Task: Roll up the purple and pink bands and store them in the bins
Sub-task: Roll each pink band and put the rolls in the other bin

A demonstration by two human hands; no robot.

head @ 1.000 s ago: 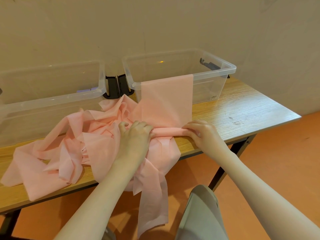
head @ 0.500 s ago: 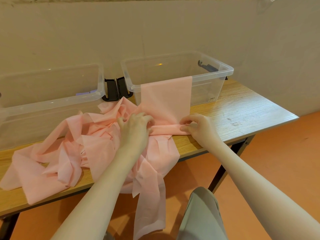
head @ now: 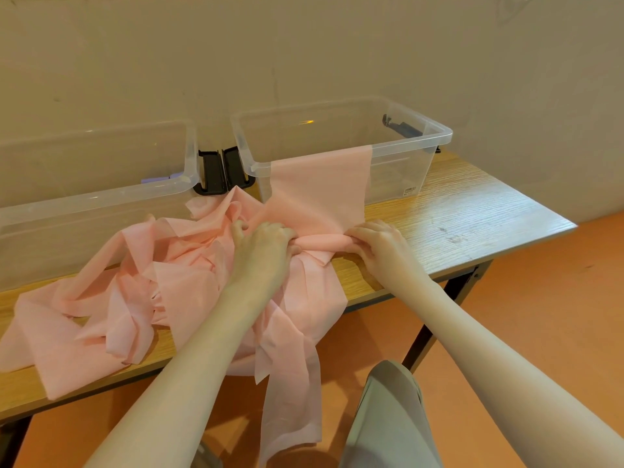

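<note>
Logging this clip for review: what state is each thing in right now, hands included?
Pink band: one end draped over the right bin's front rim, a short roll started between the hands, the rest loose on the table and hanging off its front edge.
Left hand: grips the roll.
Right hand: grips the roll.
Right bin: open, no lid.
Left bin: open, something purple inside.
Table: carries both bins.

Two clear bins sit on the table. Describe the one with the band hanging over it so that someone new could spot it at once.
Start at the wooden table against the wall, where two clear bins stand side by side. Take the right bin, nearer the table's right end. Unlike the left bin, it has a pink band draped over its front rim.
</note>
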